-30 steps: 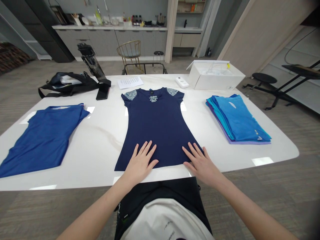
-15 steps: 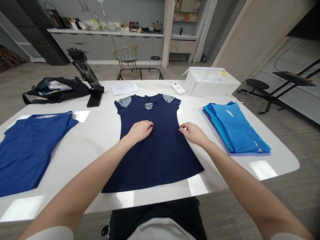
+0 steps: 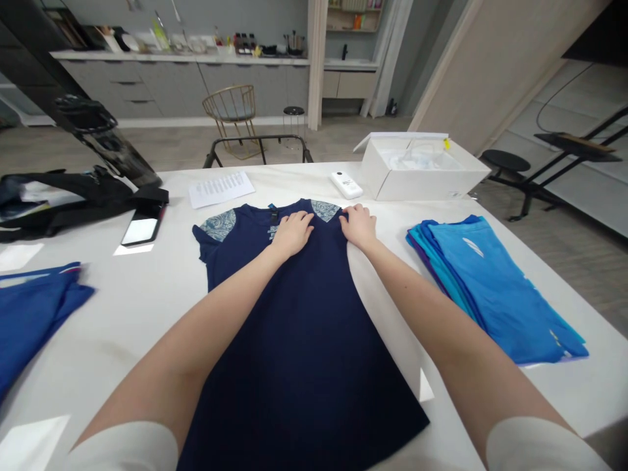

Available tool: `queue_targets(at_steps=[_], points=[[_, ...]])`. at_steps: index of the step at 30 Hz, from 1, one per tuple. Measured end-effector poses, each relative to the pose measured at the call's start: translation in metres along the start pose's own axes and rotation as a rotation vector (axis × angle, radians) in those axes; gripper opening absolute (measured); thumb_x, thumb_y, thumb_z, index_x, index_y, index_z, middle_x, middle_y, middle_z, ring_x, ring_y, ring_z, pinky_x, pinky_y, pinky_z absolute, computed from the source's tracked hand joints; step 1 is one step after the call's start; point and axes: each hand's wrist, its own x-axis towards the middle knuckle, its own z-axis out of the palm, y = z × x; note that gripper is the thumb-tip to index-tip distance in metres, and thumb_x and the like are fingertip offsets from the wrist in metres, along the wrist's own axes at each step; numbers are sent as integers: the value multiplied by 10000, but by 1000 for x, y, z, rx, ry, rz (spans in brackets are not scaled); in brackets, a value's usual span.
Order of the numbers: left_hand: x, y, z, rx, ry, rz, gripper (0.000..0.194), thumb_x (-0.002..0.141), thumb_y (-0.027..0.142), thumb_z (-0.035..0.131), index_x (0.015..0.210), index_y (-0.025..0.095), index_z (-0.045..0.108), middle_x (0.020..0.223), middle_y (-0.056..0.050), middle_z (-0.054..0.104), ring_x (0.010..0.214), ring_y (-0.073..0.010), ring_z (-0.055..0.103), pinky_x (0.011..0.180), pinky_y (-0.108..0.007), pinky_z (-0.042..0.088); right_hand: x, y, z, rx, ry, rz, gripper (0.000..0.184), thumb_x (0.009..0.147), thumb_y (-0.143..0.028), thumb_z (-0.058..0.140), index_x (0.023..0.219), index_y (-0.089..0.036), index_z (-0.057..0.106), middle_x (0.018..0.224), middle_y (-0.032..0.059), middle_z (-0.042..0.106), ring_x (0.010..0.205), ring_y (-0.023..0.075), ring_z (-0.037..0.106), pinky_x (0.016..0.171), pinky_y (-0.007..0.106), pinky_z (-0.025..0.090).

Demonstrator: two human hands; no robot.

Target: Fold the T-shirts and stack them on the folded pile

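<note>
A dark navy T-shirt [image 3: 294, 340] lies flat and face up on the white table, with pale patterned patches on its shoulders. My left hand [image 3: 294, 233] rests on its upper chest beside the neckline, fingers slightly bent and apart, covering part of the chest print. At the right sleeve, my right hand [image 3: 359, 226] has its fingers curled over the sleeve cloth and hides most of it. The lower hem runs out of view at the bottom.
To the right lies a stack of folded blue clothes [image 3: 490, 281]. A blue garment [image 3: 34, 314] is at the left edge. Farther back are a phone [image 3: 142, 226], black bag [image 3: 63, 199], bottle [image 3: 108, 140], printed paper [image 3: 222, 190], white device [image 3: 346, 185] and open white box [image 3: 422, 173].
Both hands have moved from the shirt's lower hem up to its shoulder area. The fingers were spread flat at first, and the right ones are now curled at the sleeve. The view has shifted forward.
</note>
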Motion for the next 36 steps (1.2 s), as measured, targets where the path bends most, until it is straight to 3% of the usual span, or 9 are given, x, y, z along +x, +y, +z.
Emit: queue_targets(at_steps=[4, 9, 16, 21, 24, 27, 31, 34, 36], points=[[60, -20, 6, 10, -25, -63, 410, 1016, 260, 419, 1387, 191, 579, 1346, -150, 625, 1252, -308, 562, 1055, -461, 444, 31, 13, 6, -29, -75, 175, 386, 986, -390, 544, 1274, -151, 638, 1368, 210, 569, 1274, 378, 522, 1024, 587, 439], [122, -43, 17, 23, -168, -41, 464, 969, 187, 457, 1416, 224, 579, 1349, -134, 627, 1216, -271, 600, 1031, -384, 470, 48, 33, 7, 73, -160, 264, 308, 928, -425, 626, 1137, -204, 675, 1256, 152, 666, 1159, 313, 623, 972, 464, 489], [150, -51, 21, -6, -272, -17, 373, 867, 192, 550, 1205, 225, 705, 1196, -102, 711, 1112, -264, 649, 974, -346, 494, 57, 44, 3, 146, -251, 204, 204, 889, -352, 629, 835, -172, 710, 902, 121, 742, 888, 254, 677, 800, 335, 490], [139, -58, -2, -114, -111, -15, 303, 857, 189, 565, 1120, 255, 701, 1065, -64, 725, 1039, -253, 649, 933, -348, 480, 49, 15, -43, 460, -167, 14, 219, 857, -349, 636, 730, -172, 664, 693, 19, 646, 696, 169, 583, 680, 283, 432], [125, -71, -26, -340, 37, 13, 255, 835, 164, 570, 1051, 210, 697, 963, -50, 713, 919, -210, 636, 895, -326, 480, 35, -33, -78, 626, -186, -136, 239, 868, -373, 646, 741, -170, 641, 646, -22, 574, 639, 129, 514, 658, 261, 409], [104, -87, -41, -634, 131, -34, 232, 826, 178, 588, 1036, 154, 682, 925, -51, 706, 831, -167, 624, 840, -299, 491, 23, -90, -91, 679, -273, -317, 281, 906, -420, 639, 775, -171, 642, 640, -28, 564, 641, 124, 520, 690, 259, 425], [60, -109, -41, -891, 128, -377, 372, 878, 252, 566, 1231, 149, 618, 950, -62, 729, 731, -138, 638, 733, -259, 498, 33, -137, -59, 530, -233, -441, 347, 973, -456, 561, 838, -165, 694, 755, 28, 649, 791, 179, 596, 819, 307, 470], [24, -119, -35, -695, 99, -605, 303, 932, 407, 536, 1043, 163, 679, 921, -92, 747, 756, -187, 668, 735, -287, 503, 59, -137, -15, 331, -166, -372, 263, 970, -254, 503, 1101, -177, 718, 1030, 96, 695, 993, 245, 619, 945, 386, 478], [3, -118, -34, -498, 10, -620, 430, 927, 581, 529, 872, 184, 685, 903, -125, 751, 873, -265, 695, 807, -341, 510, 76, -126, 12, 192, -195, -326, 402, 925, -202, 527, 1303, -212, 662, 1292, 146, 620, 1175, 311, 564, 1010, 478, 471]])
